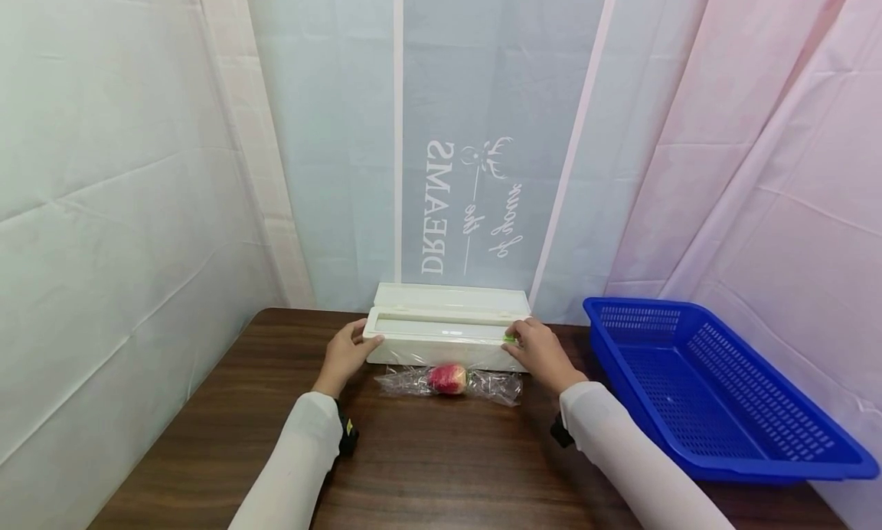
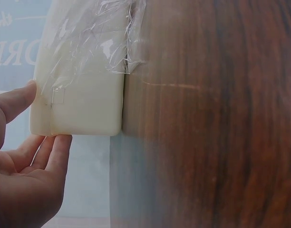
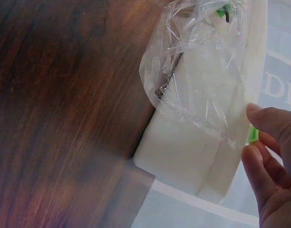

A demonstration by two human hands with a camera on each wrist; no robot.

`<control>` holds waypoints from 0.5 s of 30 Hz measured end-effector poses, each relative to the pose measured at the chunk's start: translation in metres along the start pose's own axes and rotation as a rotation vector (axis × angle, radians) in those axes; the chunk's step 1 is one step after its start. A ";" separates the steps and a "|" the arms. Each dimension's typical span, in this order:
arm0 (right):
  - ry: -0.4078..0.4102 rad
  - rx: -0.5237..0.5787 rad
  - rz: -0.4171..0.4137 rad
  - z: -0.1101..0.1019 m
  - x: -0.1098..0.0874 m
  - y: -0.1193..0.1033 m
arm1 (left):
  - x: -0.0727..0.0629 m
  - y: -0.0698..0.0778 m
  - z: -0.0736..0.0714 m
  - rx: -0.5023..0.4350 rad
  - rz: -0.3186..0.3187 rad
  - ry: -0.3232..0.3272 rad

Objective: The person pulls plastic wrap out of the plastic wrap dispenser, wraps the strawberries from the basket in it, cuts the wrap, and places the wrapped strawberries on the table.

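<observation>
At the far edge of the table (image 1: 427,469), clamped thumb and fingers of the left hand (image 1: 344,358) on the left end of the box (image 1: 441,351). Pinched the green tab (image 3: 253,134) near the right end with the right hand (image 1: 543,355). Seemed best to brace firmly and keep the film (image 3: 207,90) flat. Had wrapped fruit (image 1: 448,379) just in front, raised lid (image 1: 451,296) behind, basket (image 1: 779,467) by the right edge, possibly crowding the right sleeve (image 1: 641,453).

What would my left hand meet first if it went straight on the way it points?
The left hand would likely meet the long white plastic box immediately; its fingertips appear to touch the box's end.
</observation>
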State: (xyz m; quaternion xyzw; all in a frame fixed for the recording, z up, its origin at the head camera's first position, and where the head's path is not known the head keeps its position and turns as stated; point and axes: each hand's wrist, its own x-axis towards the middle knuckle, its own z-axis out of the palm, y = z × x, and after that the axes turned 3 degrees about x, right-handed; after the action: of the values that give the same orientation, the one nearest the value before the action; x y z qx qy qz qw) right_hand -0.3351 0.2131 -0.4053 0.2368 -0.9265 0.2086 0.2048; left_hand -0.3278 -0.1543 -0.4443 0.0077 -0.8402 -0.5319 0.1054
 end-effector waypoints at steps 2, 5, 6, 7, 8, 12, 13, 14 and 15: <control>-0.017 -0.006 0.004 0.000 0.000 0.000 | 0.000 0.000 0.000 -0.005 -0.004 -0.001; -0.038 -0.018 -0.009 0.000 0.000 0.002 | 0.000 0.000 0.000 -0.013 -0.008 -0.010; -0.042 -0.026 -0.018 0.000 0.000 0.002 | -0.001 0.001 0.000 -0.018 -0.009 -0.011; -0.043 -0.032 -0.026 0.000 0.000 0.003 | -0.001 0.001 -0.001 -0.020 -0.011 -0.012; -0.043 -0.035 -0.034 0.001 0.000 0.004 | -0.001 0.001 -0.001 -0.023 -0.010 -0.013; -0.027 -0.025 -0.059 0.003 0.001 0.006 | -0.001 0.003 -0.001 -0.023 -0.009 -0.015; -0.021 -0.021 -0.068 0.004 0.001 0.007 | -0.001 0.003 -0.001 -0.021 -0.010 -0.016; -0.015 -0.018 -0.076 0.004 0.001 0.008 | -0.001 0.003 -0.001 -0.020 -0.010 -0.017; -0.009 -0.016 -0.086 0.004 0.000 0.008 | -0.001 0.002 -0.001 -0.020 -0.010 -0.018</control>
State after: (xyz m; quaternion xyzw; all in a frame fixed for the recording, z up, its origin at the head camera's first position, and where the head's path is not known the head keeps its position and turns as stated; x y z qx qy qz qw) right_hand -0.3410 0.2175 -0.4110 0.2756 -0.9181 0.1911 0.2115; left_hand -0.3266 -0.1542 -0.4418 0.0058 -0.8357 -0.5408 0.0953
